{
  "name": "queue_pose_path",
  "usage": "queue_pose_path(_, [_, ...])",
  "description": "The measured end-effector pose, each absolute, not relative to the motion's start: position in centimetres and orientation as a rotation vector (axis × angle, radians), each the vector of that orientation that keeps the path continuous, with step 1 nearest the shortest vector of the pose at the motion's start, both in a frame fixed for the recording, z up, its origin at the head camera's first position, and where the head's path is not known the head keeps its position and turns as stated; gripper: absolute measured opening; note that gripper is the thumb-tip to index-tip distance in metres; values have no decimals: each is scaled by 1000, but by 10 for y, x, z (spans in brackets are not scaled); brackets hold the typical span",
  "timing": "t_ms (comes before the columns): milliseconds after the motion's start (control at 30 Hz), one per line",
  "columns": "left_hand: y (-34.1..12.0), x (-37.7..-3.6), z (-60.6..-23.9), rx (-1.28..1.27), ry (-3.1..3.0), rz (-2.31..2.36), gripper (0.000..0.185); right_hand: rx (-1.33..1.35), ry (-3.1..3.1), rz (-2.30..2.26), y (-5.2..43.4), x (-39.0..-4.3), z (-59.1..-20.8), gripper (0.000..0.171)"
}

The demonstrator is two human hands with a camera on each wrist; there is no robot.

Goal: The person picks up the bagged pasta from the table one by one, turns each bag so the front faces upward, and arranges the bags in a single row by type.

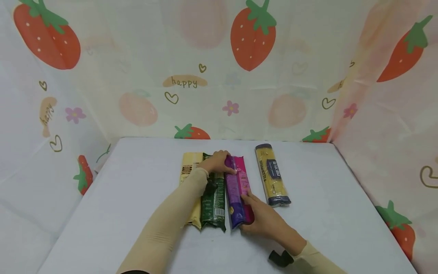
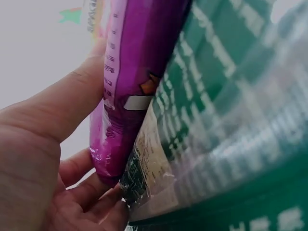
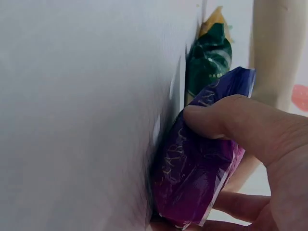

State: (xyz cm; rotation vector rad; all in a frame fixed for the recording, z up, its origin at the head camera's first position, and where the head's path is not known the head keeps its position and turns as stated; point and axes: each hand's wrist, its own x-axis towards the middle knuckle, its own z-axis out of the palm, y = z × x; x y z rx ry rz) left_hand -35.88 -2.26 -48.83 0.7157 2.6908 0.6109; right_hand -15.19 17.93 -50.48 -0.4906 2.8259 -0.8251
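Head view: both hands (image 1: 219, 163) (image 1: 263, 219) grasp purple packet (image 1: 236, 194); green packet (image 1: 213, 198) adjoins, yellow packet (image 1: 272, 175) apart.

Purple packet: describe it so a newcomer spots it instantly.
On the white table lies a row of long packets. The purple packet lies between the green packet and the pink one, gripped at both ends by the left hand and right hand.

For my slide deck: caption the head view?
Both hands grip a purple pasta packet beside green and yellow ones.
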Motion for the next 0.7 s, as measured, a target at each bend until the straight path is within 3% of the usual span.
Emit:
queue_pose_path(467, [-27,-352,-483,701,2530,1159,79,-529,2475,-1395,203,-153,-508,97])
queue_pose_path(700, [-25,-347,-481,652,2477,1323,68,-554,2347,-1584,206,-153,-509,96])
